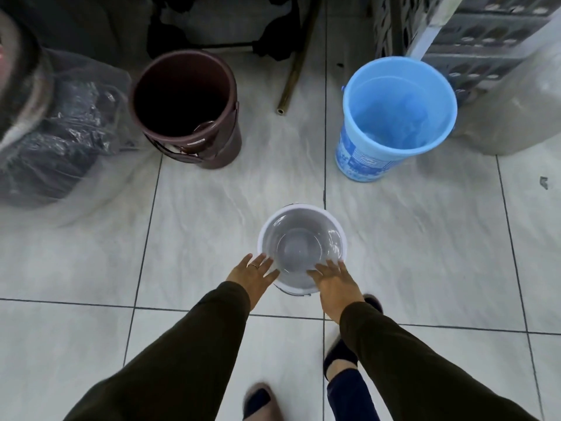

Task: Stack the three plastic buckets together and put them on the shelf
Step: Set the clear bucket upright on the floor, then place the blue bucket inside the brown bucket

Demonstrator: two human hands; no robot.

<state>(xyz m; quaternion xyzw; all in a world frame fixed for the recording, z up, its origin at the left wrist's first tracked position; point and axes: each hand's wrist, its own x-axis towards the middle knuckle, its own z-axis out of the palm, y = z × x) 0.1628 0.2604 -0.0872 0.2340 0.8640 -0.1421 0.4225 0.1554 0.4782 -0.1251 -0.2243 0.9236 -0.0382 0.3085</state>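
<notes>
Standing upright on the tiled floor (91,268), the white bucket (302,220) sits between the left hand (253,273) and right hand (335,282) (both spread, fingers at its near rim); brown bucket (185,107) and blue bucket (397,117) stand well beyond.

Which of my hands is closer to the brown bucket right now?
Left. The left hand sits at the white bucket's near-left rim, below the brown bucket; the right hand is at the near-right rim, farther away.
</notes>
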